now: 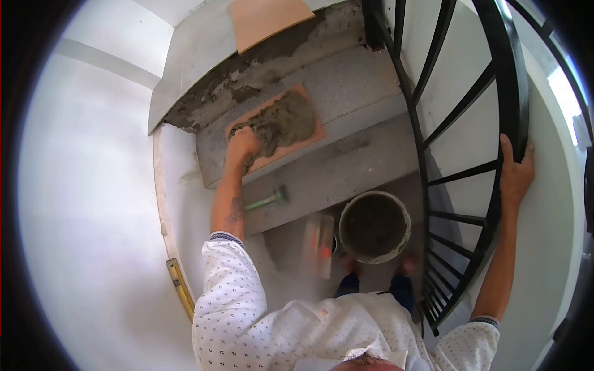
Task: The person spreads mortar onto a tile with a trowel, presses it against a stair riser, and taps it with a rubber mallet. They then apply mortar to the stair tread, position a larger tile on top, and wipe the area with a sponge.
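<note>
My left hand (245,143) is closed in a fist at the left end of an orange tile (278,154). Wet grey mortar (291,117) lies in a thick, uneven layer over most of that tile, which rests on a stair step. Whatever is inside the fist, if anything, is hidden by the hand and the mortar. On the other side, my right hand (516,176) grips the black handrail (508,93) of the staircase.
A mallet-like tool with a green handle (263,202) lies on the lower step. By my feet stand a bucket (375,227) of mortar and a blurred flat tool (318,247). A yellow spirit level (179,287) leans left; another orange tile (269,23) lies above.
</note>
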`<action>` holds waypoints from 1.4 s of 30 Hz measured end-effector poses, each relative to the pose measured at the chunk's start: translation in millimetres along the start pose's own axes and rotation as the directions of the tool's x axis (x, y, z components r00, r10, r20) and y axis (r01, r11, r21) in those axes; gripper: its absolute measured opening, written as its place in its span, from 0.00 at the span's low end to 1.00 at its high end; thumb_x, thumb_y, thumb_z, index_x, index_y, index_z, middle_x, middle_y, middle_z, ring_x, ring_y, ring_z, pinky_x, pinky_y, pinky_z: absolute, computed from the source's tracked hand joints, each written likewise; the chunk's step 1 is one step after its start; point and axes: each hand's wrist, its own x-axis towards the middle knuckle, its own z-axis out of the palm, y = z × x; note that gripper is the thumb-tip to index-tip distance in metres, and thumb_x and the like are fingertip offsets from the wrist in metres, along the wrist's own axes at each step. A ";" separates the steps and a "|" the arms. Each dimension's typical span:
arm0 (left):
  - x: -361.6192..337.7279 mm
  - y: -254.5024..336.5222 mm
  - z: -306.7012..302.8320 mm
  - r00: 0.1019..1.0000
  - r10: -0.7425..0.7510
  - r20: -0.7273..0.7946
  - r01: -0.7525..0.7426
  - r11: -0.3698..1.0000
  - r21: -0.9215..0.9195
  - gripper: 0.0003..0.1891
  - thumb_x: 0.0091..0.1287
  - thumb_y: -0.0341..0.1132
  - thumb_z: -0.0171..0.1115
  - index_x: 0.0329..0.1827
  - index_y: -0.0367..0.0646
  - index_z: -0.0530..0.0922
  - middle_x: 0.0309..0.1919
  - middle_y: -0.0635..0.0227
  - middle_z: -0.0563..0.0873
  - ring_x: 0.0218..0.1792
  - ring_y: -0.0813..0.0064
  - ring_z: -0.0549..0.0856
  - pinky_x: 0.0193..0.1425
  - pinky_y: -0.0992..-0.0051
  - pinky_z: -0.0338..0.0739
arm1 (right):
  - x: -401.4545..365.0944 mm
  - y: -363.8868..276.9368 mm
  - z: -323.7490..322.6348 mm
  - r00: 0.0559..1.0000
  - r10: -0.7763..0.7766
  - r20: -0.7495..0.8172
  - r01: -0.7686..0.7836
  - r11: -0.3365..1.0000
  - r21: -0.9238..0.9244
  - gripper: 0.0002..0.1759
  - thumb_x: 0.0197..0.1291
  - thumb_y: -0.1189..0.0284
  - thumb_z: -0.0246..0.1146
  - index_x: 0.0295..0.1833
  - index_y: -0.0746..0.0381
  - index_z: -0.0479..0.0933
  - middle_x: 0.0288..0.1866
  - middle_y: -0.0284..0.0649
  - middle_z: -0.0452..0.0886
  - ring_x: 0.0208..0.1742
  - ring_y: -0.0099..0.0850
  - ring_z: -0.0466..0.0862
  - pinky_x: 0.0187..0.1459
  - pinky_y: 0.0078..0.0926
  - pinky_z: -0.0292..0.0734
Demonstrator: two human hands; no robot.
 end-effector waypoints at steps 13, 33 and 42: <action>-94.7 -7.6 80.0 0.957 0.124 -0.260 -0.196 0.943 -0.271 0.12 0.58 0.33 0.59 0.37 0.34 0.84 0.39 0.39 0.84 0.43 0.42 0.85 0.50 0.53 0.80 | -0.8 -0.7 0.0 1.000 0.000 0.024 -0.001 0.999 0.037 0.46 0.59 0.46 0.66 0.66 0.77 0.68 0.67 0.62 0.71 0.71 0.52 0.70 0.71 0.36 0.61; -231.7 66.0 206.0 0.694 0.418 0.586 -0.077 0.852 -0.518 0.18 0.64 0.43 0.58 0.44 0.35 0.84 0.38 0.47 0.87 0.42 0.54 0.89 0.43 0.58 0.82 | -6.6 -4.9 5.0 0.996 -0.079 -0.040 0.078 0.996 -0.040 0.46 0.61 0.44 0.64 0.65 0.79 0.69 0.67 0.63 0.71 0.71 0.52 0.70 0.71 0.36 0.61; -275.3 141.8 340.4 0.687 0.521 0.506 -0.304 0.839 -0.451 0.18 0.55 0.37 0.62 0.44 0.34 0.83 0.45 0.44 0.86 0.49 0.50 0.86 0.54 0.58 0.81 | -4.4 1.0 6.1 0.992 -0.119 -0.050 0.112 0.985 -0.131 0.48 0.61 0.41 0.61 0.65 0.78 0.69 0.66 0.64 0.72 0.70 0.53 0.70 0.70 0.37 0.63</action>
